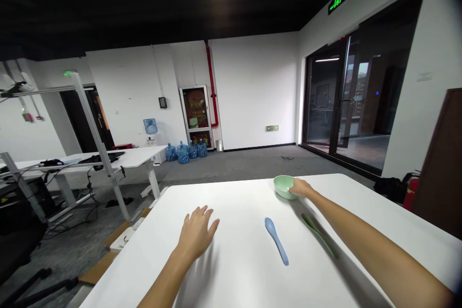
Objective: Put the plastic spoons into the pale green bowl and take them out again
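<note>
A light green bowl (283, 186) stands upright near the far edge of the white table (238, 250). My right hand (301, 188) grips the bowl's right rim, fingers over the edge and inside it. Below my right forearm lies a dark green spoon (319, 234), its bowl end pointing away from me. To its left is a blue spoon (276, 240), lying at a similar slant. My left hand (198, 232) hovers over the left part of the table, fingers spread, holding nothing.
Beyond the table's left side stand a second white table (140, 155) and a metal frame (97, 134). Cardboard (97, 267) lies on the floor by the left edge. Several blue water bottles (183, 152) are near the back wall. A fire extinguisher (410, 193) stands at right.
</note>
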Tool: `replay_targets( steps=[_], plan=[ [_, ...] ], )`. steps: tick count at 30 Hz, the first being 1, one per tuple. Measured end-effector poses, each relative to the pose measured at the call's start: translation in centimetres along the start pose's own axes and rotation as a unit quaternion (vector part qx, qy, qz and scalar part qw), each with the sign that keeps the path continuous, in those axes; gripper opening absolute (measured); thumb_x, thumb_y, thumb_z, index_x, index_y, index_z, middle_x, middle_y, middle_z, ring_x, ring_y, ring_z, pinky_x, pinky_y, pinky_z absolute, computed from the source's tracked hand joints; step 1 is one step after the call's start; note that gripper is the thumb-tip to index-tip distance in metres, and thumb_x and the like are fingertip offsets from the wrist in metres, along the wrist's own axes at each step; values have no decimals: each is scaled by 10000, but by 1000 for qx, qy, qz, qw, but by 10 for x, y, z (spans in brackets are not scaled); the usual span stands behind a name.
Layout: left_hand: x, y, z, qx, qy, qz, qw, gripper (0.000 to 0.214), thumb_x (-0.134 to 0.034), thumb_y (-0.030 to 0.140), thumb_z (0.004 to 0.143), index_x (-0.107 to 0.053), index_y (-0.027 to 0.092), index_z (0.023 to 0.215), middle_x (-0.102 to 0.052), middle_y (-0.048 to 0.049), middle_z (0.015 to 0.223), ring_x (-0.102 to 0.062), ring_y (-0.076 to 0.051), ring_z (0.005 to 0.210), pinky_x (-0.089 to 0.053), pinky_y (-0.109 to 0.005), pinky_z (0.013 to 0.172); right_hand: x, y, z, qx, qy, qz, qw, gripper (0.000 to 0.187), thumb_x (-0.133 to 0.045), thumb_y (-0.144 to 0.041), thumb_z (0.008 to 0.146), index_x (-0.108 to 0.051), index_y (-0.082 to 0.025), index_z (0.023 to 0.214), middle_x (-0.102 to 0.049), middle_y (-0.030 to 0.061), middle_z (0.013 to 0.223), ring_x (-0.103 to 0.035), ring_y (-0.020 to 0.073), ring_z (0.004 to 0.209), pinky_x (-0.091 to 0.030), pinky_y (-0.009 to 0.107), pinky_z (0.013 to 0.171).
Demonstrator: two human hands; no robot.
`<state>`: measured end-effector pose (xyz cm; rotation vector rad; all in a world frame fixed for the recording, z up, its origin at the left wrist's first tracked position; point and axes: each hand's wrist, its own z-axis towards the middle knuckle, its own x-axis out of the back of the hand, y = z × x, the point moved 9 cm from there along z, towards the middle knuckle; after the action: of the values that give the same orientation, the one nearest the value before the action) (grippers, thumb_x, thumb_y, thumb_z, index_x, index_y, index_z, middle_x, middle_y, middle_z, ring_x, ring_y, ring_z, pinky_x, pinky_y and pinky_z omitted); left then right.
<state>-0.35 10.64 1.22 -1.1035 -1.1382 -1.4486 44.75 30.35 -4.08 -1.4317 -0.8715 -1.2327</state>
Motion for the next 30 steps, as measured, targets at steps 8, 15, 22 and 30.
replay_targets(
  steps=[8, 15, 22, 30],
  plan=[
    [0, 1, -1, -7, 6, 0, 1000, 540, -367, 498, 1053, -587, 257, 1483, -515, -96, 1640, -403, -341, 1554, -317, -585, 1255, 20, -2, -14, 16, 26, 1, 1000, 304, -655, -366, 890, -789, -145, 1049, -789, 167, 1025, -753, 273, 957, -485, 279, 677],
    [4, 6, -4, -14, 2, 11, 1000, 551, -366, 495, 1050, -592, 238, 1481, -514, -121, 1636, -415, -352, 1546, -351, -579, 1231, 63, 8, -67, 47, 29, 29, 998, 276, -577, -369, 923, -760, -165, 887, -787, 149, 957, -723, 253, 845, -421, 293, 652],
    [12, 11, -9, -22, 11, 21, 999, 547, -378, 481, 1056, -596, 215, 1480, -532, -142, 1617, -447, -345, 1526, -380, -556, 1212, 76, 14, -138, 80, -21, 81, 993, 409, -576, -341, 908, -653, -196, 534, -773, 107, 736, -692, 204, 743, -414, 278, 653],
    [16, 14, -15, -24, 15, 26, 999, 537, -375, 468, 1062, -608, 200, 1465, -559, -147, 1594, -509, -329, 1478, -411, -526, 1184, 29, 20, -173, 84, -79, 92, 989, 342, -617, -271, 828, -621, -196, 495, -774, 93, 701, -691, 188, 729, -427, 252, 652]
  ],
)
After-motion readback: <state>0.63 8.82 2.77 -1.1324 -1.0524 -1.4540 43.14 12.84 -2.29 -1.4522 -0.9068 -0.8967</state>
